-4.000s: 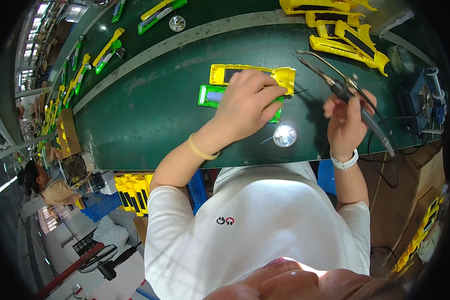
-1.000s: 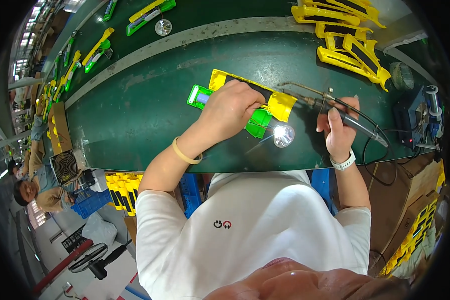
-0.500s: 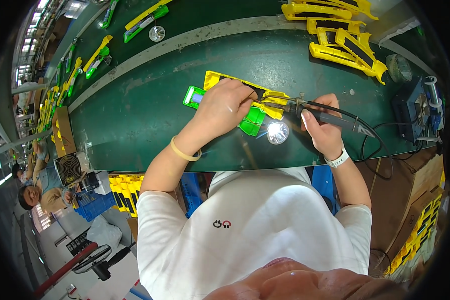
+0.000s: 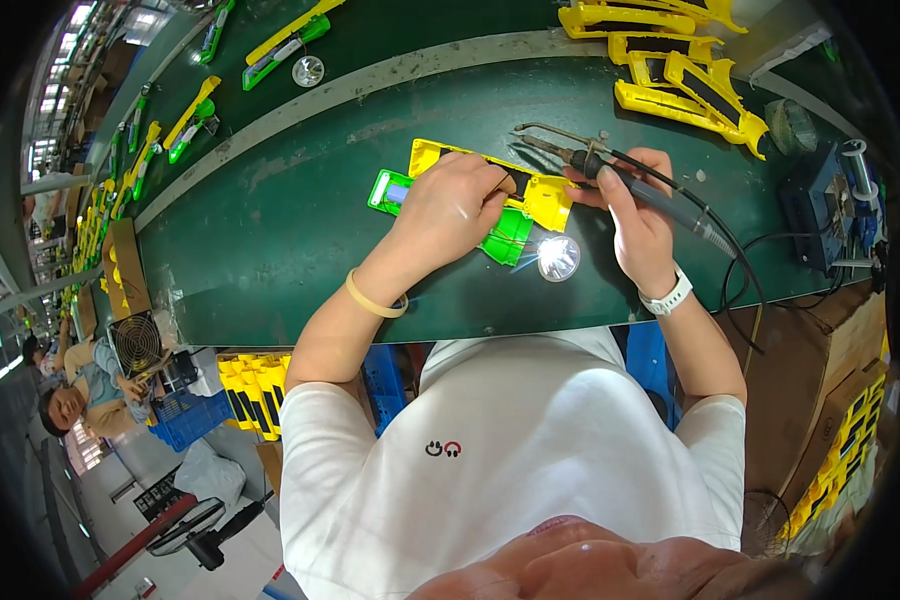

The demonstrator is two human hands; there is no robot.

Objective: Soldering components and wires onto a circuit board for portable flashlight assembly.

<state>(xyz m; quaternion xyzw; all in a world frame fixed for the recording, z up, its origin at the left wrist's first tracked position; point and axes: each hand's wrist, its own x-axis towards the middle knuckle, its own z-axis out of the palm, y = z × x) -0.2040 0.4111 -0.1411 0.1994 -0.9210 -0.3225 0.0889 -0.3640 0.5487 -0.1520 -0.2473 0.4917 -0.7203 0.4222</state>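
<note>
My left hand (image 4: 448, 208) lies over a yellow plastic housing half (image 4: 547, 203) and a green one (image 4: 507, 240), its fingers pinched together at the yellow part. What they grip is hidden beneath them. A blue cylindrical battery cell (image 4: 396, 193) shows in the green half. Thin wires run toward a round lamp reflector (image 4: 559, 258), which is lit and lies on the bench just right of the green half. My right hand (image 4: 642, 222) is closed around a soldering iron (image 4: 642, 190) with a thin feed tube. Its tip points left, above the far side of the yellow housing.
Several yellow housings (image 4: 690, 100) are piled at the far right. A dark blue soldering station (image 4: 808, 215) and a solder spool (image 4: 858, 170) stand at the right edge. Green and yellow assemblies (image 4: 285, 50) line the far left strip. A fan (image 4: 138, 340) stands left; another person sits beyond.
My right hand has drawn the soldering iron up and away from the yellow housing beside my left fingers. My left hand stays in place. The lamp reflector has shifted slightly and remains lit.
</note>
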